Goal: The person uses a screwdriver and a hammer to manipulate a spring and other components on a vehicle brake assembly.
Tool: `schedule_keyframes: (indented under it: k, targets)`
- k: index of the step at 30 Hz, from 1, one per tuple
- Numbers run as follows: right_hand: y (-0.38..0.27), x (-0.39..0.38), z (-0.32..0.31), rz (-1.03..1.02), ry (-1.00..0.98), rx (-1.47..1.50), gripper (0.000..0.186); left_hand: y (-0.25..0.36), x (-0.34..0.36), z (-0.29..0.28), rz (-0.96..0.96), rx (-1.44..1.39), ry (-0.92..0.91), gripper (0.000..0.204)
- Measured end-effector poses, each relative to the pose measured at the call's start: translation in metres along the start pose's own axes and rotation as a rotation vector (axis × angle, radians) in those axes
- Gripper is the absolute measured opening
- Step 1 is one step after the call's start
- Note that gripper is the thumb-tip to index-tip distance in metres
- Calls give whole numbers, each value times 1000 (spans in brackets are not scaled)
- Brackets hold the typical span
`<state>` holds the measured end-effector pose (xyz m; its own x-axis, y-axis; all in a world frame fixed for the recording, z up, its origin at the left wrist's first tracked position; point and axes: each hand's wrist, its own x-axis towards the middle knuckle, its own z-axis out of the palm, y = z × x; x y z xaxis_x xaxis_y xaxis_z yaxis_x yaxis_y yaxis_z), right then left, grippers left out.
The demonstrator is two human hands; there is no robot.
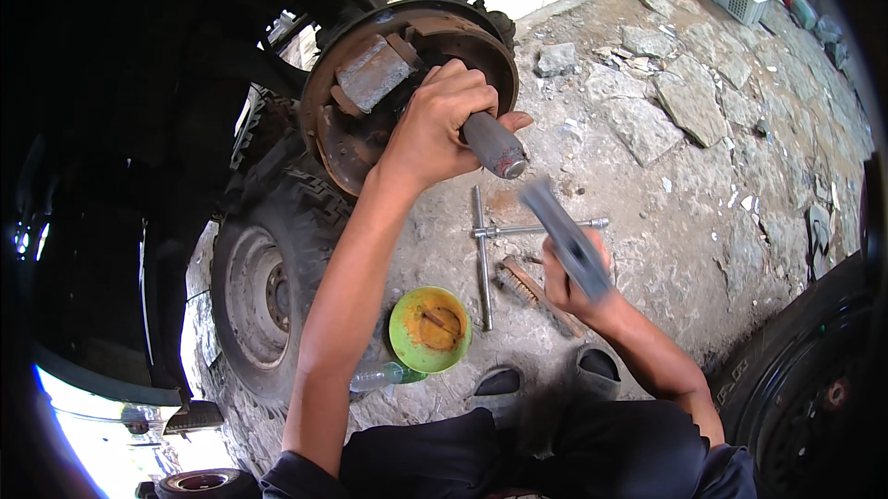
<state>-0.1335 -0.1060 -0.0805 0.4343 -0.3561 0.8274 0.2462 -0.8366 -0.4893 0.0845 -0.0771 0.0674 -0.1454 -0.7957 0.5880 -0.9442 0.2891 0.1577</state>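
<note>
My left hand is closed round a thick dark metal bar, whose worn end points toward me. Behind that hand is a rusty wheel brake assembly with a block-shaped grey metal part on it; where the bar meets the assembly is hidden by my fingers. Gripped in my right hand is a hammer, smeared by motion, its head a little below and right of the bar's end and apart from it. Most of the hammer's handle is out of sight.
A T-shaped metal wrench and a wooden wire brush lie on the rough ground. Nearer stand a green bowl and a plastic bottle. Tyres flank me, one left, one right. Stone slabs lie beyond.
</note>
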Motion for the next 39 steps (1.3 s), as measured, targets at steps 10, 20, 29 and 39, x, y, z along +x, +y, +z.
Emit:
schedule_keyframes:
  k: [10, 20, 29, 39]
  targets:
    - [10, -4, 1, -56, -9, 120, 36, -3, -2, 5, -5, 7, 3, 33]
    - [11, -7, -1, 15, -33, 86, 37, -3, 2, 5, 28, 61, -10, 32]
    - [-16, -25, -10, 375, 223, 752, 31, 45, -13, -6, 146, 84, -149, 33]
    - [-50, -14, -23, 788, 275, 1113, 84, 92, -36, 14, 0, 68, -215, 27]
